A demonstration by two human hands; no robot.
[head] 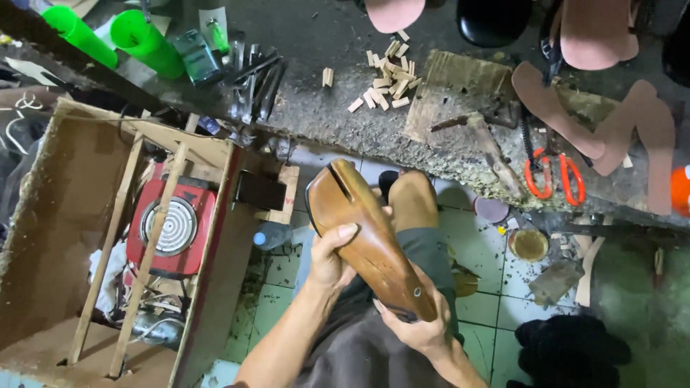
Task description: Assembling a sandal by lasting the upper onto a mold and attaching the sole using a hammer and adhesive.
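A brown wooden shoe last (366, 230), glossy and slotted at its upper end, is held over my lap at a slant. My left hand (332, 257) grips its left side, the thumb lying across the top. My right hand (415, 329) holds its lower end from beneath, next to a small round hole in the wood. My knee (413, 201) shows just behind the last.
A rough stone bench (323, 108) carries small wooden blocks (384, 79), a hammer (496, 154), orange-handled scissors (553, 176), pink sole cut-outs (553, 108) and green tubes (144, 39). A wooden crate (65, 215) at left holds a red electric hotplate (169, 226). Green floor tiles (481, 251) lie below.
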